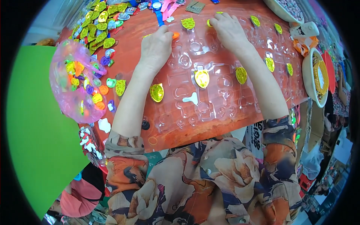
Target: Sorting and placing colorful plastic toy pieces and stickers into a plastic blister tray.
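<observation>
My left hand (155, 47) is closed at the far left of the clear plastic blister trays (225, 95). A small orange plastic piece (175, 35) shows at its fingertips, partly hidden. My right hand (229, 32) bends over the far middle of the trays, its fingers drawn together at a small yellow piece (209, 23). Between the hands a shiny yellow-green shield-shaped piece (188, 24) sits in its slot. Similar pieces fill other slots, such as a yellow piece (201, 78) at the centre and a yellow piece (156, 92) nearer my left forearm.
A pile of yellow-green pieces (101, 28) covers the far left. A pink plastic bag (62, 80) holds colourful small parts. At the far edge lie a blue toy watch (156, 5) and pink straps (172, 6). White basins (308, 75) and a white cup (304, 30) stand right.
</observation>
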### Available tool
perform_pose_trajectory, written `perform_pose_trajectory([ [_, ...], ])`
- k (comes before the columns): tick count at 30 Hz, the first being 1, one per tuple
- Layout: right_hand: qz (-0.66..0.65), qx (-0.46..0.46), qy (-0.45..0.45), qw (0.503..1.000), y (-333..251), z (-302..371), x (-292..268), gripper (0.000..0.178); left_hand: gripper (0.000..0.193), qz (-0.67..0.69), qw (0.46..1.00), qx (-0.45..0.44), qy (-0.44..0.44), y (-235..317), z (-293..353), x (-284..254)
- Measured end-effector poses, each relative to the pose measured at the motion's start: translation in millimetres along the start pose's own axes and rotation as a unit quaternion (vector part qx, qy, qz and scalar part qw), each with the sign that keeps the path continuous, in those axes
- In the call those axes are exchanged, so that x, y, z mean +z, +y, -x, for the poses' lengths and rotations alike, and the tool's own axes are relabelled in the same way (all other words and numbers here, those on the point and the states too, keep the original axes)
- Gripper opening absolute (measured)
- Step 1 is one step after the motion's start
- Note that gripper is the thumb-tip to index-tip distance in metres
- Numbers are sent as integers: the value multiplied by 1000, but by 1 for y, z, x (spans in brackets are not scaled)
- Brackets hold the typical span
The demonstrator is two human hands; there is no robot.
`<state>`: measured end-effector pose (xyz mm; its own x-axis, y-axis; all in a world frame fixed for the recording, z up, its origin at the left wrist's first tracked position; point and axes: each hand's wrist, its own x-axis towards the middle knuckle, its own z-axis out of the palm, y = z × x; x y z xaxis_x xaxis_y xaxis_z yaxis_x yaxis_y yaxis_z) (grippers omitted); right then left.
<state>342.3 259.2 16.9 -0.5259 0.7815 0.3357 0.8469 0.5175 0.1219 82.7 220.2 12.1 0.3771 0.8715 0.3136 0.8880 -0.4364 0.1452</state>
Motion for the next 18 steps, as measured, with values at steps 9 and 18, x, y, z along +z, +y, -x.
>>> perform_pose_trajectory([
  [9, -104, -17, 17, 994, 21, -4, 19, 22, 3, -99, 994, 41, 17, 17, -5, 4],
  [18, -38, -95, 20, 995, 11, -5, 14, 30, 6, -51, 997, 48, -21, 15, 11, 0],
])
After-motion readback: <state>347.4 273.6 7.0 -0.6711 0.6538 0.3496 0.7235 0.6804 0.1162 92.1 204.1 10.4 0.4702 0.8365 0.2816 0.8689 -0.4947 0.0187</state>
